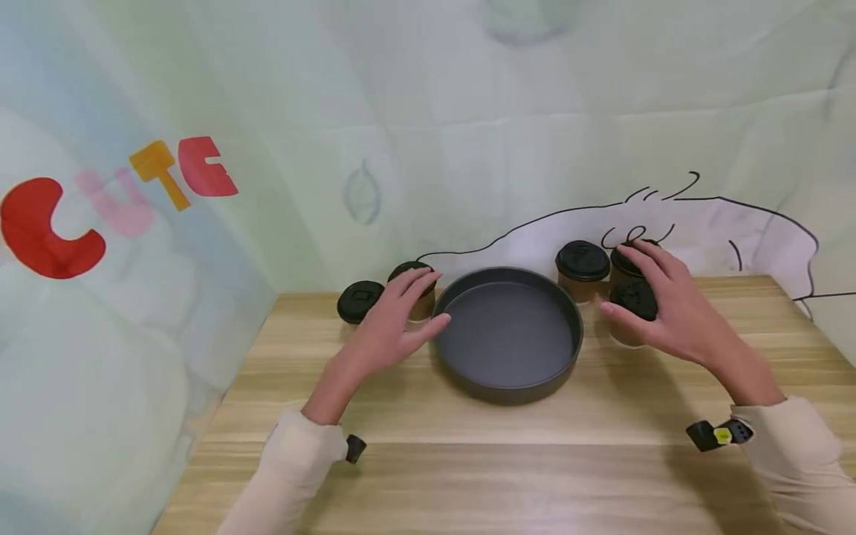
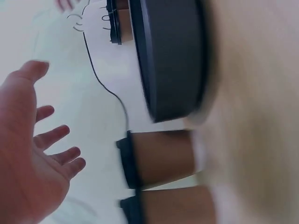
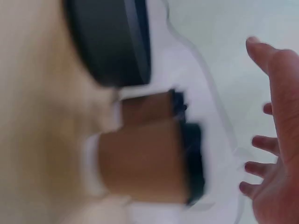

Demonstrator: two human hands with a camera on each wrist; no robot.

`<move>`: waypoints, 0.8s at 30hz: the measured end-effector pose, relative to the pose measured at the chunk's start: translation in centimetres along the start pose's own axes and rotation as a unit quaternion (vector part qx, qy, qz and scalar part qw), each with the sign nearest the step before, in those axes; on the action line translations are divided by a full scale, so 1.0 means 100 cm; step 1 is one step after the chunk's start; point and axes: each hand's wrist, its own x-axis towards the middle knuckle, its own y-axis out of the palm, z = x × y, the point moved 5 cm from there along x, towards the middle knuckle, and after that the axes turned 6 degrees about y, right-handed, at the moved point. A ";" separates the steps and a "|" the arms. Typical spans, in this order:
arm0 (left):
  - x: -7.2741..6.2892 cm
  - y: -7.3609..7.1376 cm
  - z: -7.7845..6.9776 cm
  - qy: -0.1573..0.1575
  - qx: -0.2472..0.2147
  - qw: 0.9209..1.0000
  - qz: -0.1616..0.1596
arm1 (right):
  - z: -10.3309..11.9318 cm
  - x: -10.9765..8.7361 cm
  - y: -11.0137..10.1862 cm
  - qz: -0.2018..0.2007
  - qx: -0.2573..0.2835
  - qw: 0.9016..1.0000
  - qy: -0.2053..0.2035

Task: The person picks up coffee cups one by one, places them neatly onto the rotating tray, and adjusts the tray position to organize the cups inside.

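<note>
A round dark grey pan [image 1: 508, 334] rests on the wooden table between my hands. To its left stand two brown paper cups with black lids, a nearer cup [image 1: 360, 301] and a farther cup [image 1: 423, 305]. My left hand [image 1: 388, 327] hovers by them, fingers spread, touching neither in the left wrist view. Three more lidded cups are grouped right of the pan: a left cup [image 1: 582, 269], a rear cup [image 1: 618, 279] and a front cup [image 1: 631, 301]. My right hand [image 1: 678, 316] is held over this group with fingers apart, clear of the cups [image 3: 145, 161] in the right wrist view.
Behind the table [image 1: 508, 475] hangs a pale printed curtain [image 1: 435, 148], close to the back edge and the cups. It continues along the left side, where coloured letters [image 1: 53, 230] show. Dark wrist devices [image 1: 718, 435] sit at both sleeves.
</note>
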 end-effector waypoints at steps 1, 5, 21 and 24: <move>-0.006 0.003 0.003 -0.013 -0.019 1.000 -0.019 | -0.009 -0.004 0.001 -0.019 0.007 1.000 0.011; -0.024 0.017 0.015 -0.070 -0.082 0.991 -0.084 | -0.040 -0.017 0.010 -0.079 0.021 0.995 0.053; -0.040 0.073 0.041 -0.194 -0.255 0.942 -0.104 | -0.067 -0.030 0.050 -0.099 0.069 0.981 0.151; -0.037 0.077 0.042 -0.195 -0.274 0.937 -0.100 | -0.068 -0.031 0.049 -0.112 0.077 0.979 0.155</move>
